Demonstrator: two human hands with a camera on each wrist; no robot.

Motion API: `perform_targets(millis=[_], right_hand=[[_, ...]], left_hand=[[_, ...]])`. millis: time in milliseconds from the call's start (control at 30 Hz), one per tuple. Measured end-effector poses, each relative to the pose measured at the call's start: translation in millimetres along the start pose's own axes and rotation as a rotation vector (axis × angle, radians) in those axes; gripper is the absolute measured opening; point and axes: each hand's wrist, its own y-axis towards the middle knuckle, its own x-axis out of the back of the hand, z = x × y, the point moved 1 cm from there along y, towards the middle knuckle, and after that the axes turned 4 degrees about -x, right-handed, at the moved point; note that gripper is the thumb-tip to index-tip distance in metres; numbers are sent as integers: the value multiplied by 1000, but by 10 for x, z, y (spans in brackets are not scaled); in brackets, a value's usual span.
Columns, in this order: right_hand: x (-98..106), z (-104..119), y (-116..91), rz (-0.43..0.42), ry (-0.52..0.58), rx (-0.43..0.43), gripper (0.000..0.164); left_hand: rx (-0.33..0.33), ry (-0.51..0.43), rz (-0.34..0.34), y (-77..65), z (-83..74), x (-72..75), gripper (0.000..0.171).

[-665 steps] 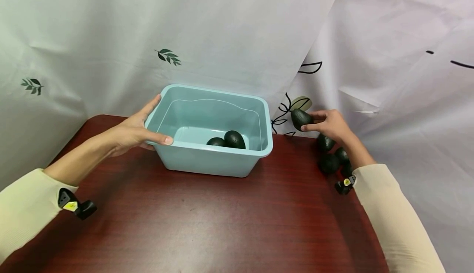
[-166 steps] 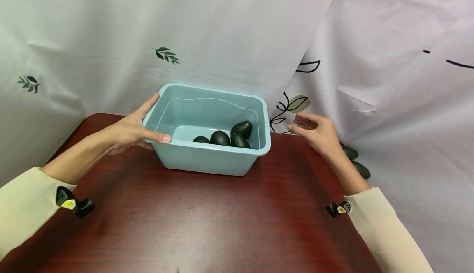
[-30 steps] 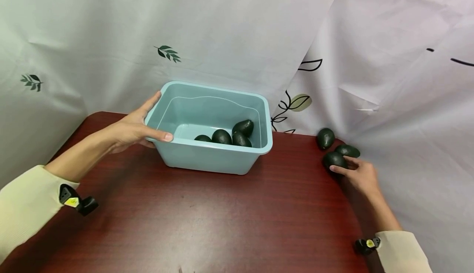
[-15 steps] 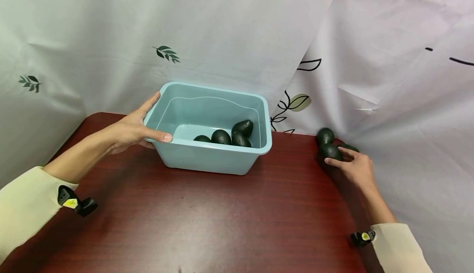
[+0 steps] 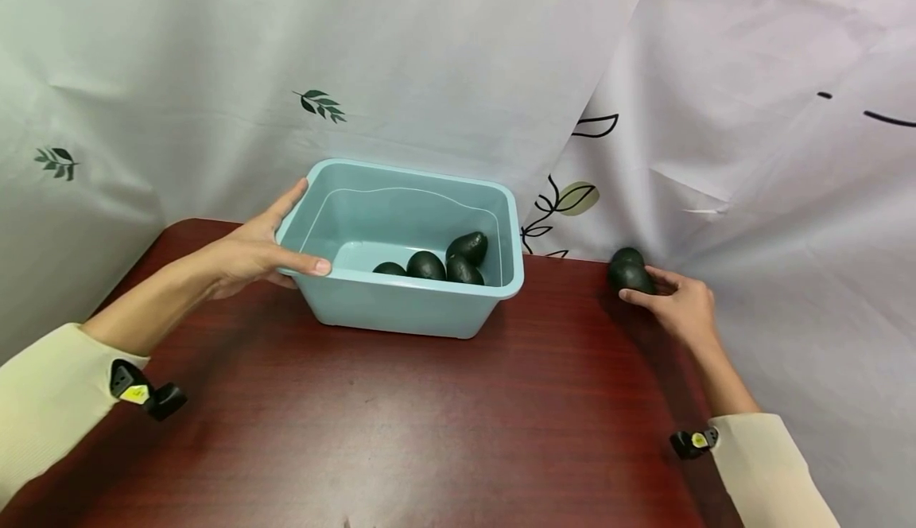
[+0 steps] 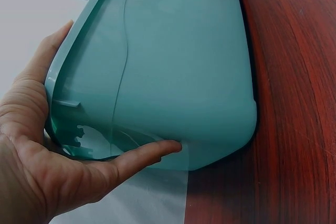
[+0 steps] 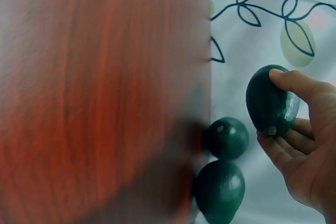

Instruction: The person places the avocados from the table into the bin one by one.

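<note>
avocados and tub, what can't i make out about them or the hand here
Head view: lower parts of the tub avocados, hidden by the front of the tub.
Head view: most of a loose avocado, hidden by the held avocado.
Left wrist view: the tub's contents, hidden by its wall.
Right wrist view: part of the right hand, cut off by the right edge.

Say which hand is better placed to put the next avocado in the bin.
Right, probably: the right hand grips an avocado, while the left hand holds the bin by its left end.
</note>
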Motion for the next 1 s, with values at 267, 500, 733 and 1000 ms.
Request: perform_targets(millis=[267, 500, 733, 1000], right_hand=[[18, 205, 68, -22, 26, 36, 78], [30, 373, 138, -32, 30, 64, 78], [73, 546, 185, -40, 45, 95, 79], [99, 700, 237, -49, 50, 103, 80]], left_hand=[[-5, 11, 2, 5, 4, 9, 140], [-1, 0, -3, -6, -4, -6, 140], [-2, 3, 7, 2, 5, -2, 140], [-6, 9, 10, 12, 10, 8, 139]])
